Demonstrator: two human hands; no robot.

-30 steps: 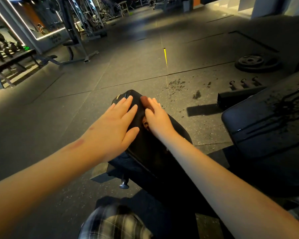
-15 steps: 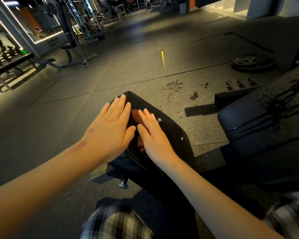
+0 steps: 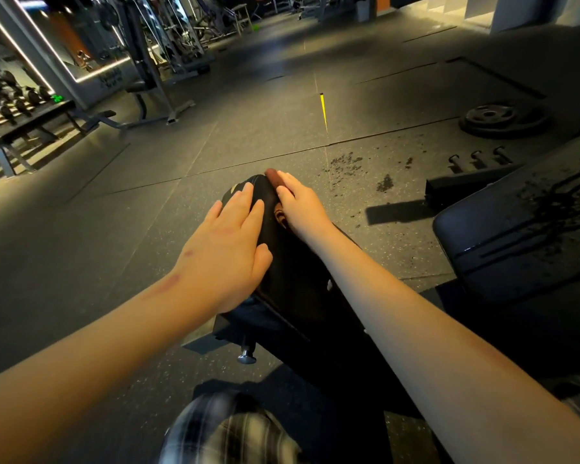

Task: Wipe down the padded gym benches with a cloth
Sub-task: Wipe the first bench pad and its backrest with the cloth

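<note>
On the black padded bench (image 3: pixel 292 276), the left hand (image 3: pixel 230 249) lies open-fingered; the right hand (image 3: pixel 300 209) apparently presses a brown cloth (image 3: pixel 274 177), fingers flat.

- left hand (image 3: pixel 230 242) bare, no glove, no ring or watch, reddish marks on the back
- left forearm (image 3: pixel 114 333) bare, reddish scrape near the wrist
- right hand (image 3: pixel 300 209) bare, no jewellery
- right forearm (image 3: pixel 416 336) bare, no sleeve showing
- plaid garment (image 3: pixel 228 430), dark and pale check, at the bottom edge; plaid also at lower right
</note>
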